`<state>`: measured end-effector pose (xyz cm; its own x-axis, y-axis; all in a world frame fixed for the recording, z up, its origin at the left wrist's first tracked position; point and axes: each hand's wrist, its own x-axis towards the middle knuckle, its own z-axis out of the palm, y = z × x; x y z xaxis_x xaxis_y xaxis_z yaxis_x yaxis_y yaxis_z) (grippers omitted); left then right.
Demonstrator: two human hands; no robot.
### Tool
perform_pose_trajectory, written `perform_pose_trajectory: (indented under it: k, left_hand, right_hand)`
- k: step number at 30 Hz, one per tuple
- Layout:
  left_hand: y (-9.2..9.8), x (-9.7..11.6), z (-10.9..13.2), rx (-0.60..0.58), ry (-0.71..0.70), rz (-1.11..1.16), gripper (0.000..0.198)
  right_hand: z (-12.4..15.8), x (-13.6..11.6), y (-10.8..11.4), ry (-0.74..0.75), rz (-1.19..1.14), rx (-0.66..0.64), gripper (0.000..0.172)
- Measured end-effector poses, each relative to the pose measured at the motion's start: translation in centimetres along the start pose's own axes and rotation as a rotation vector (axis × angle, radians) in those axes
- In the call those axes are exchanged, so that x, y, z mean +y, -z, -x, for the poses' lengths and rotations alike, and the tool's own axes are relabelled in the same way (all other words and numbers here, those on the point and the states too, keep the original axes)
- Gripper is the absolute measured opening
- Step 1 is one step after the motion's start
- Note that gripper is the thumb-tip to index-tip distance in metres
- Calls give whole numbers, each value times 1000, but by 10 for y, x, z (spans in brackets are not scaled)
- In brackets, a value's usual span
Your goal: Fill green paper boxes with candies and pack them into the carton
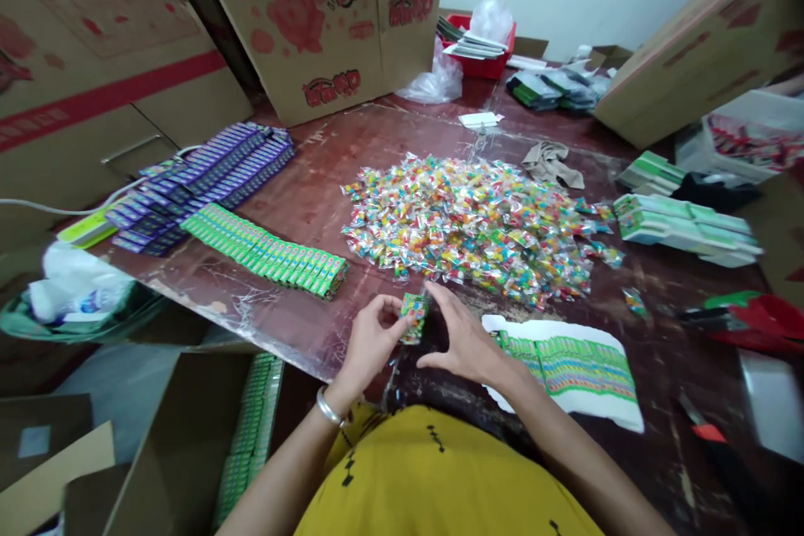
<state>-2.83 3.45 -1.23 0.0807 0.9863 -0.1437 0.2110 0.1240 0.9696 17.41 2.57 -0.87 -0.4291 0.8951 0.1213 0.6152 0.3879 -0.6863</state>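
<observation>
My left hand (370, 339) and my right hand (461, 339) meet at the table's near edge. Together they pinch a small stack of colourful candy packets (414, 314) between fingertips. Just beyond them lies a big heap of small wrapped candies (477, 222) in mixed colours. To the right of my right hand rests a flat sheet of green printed labels (569, 364) on white backing. A row of filled green boxes (270, 251) lies to the left, and behind it rows of purple boxes (207, 176).
Large cardboard cartons (327, 17) stand at the back and left. Flat green-and-white box blanks (684, 226) lie at the right. A red basket (481, 50) sits far back. An open carton with green boxes (248, 435) stands on the floor at lower left. Scissors (703, 427) lie at the right edge.
</observation>
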Motion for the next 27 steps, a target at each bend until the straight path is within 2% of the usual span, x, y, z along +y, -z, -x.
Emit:
perform_pose_trajectory:
  k: [2,4,6,9,12,14,15,19,21,24,27]
  left_hand:
    - [20,3,-8,173,-104,-366,22]
    - [42,4,-19,346,-165,-741,18]
    - [61,3,-30,435,-165,-1008,17]
    - [77,0,-42,490,-112,-1177,21]
    - [74,0,-42,530,-121,-1174,35]
    - [60,-1,-36,494,-193,-1106,45]
    - [49,-1,-32,434,-247,-1058,47]
    - [-18,-7,-8,-19,-461,-875,55]
    - [-53,-10,3,-182,-524,-839,58]
    - [-90,-12,11,-292,-572,-869,61]
    - [-102,-13,13,-299,-545,-883,58]
  right_hand:
    - [3,1,5,-49,17,17,105]
    - [6,4,12,-99,44,65,89]
    - [11,11,19,-142,67,119,76]
    - [22,23,29,-200,98,198,66]
    - [36,38,41,-233,159,280,50]
    - [46,48,49,-242,215,327,33]
    - [50,53,53,-245,247,334,27]
    - [60,67,60,-245,391,229,24]
    - [60,68,58,-235,434,170,23]
    - [59,64,53,-210,419,145,18]
    - [60,57,52,-196,330,206,14]
